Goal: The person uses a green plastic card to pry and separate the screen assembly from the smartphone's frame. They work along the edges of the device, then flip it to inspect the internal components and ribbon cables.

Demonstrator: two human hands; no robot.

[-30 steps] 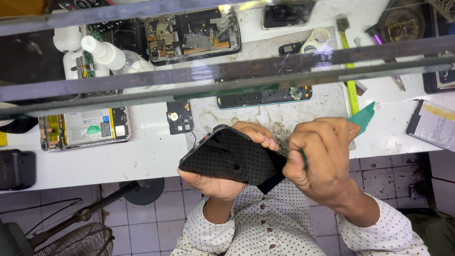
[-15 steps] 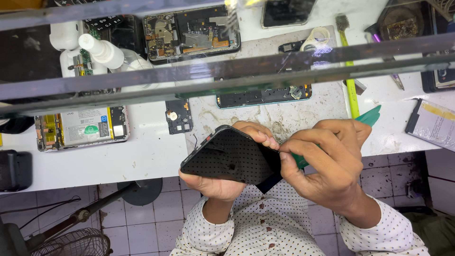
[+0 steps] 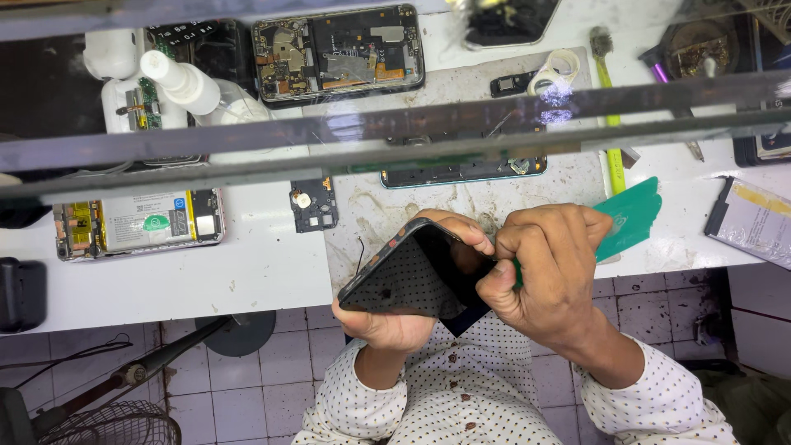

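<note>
Fingers (image 3: 461, 235) of the left hand (image 3: 395, 317) curl over the top edge of a black glossy rectangular phone (image 3: 416, 272), palm cradling it from below, closed grip. The phone is tilted, held above the worktop's front edge, over the person's lap. The right hand (image 3: 552, 272) is clenched into a fist at the phone's right edge, fingers wrapped shut on a thin green flat plastic pry card (image 3: 630, 216); the card's free end sticks out to the right, and its working tip is hidden behind the knuckles.

The white worktop (image 3: 247, 272) is smooth; the grey rubbery work mat (image 3: 461, 198) on it is scuffed and stained. On the mat: a small black square circuit module (image 3: 313, 204) and a slim teal-edged phone frame (image 3: 461, 171), partly behind a glass shelf edge (image 3: 395, 132). To the left lies an opened phone with a silver battery and yellow flex (image 3: 136, 221). At the back sits an opened phone chassis with exposed boards (image 3: 338, 53); a white plastic squeeze bottle (image 3: 185, 82) lies on its side. A roll of white tape (image 3: 554, 70) is near the mat's far corner.
</note>
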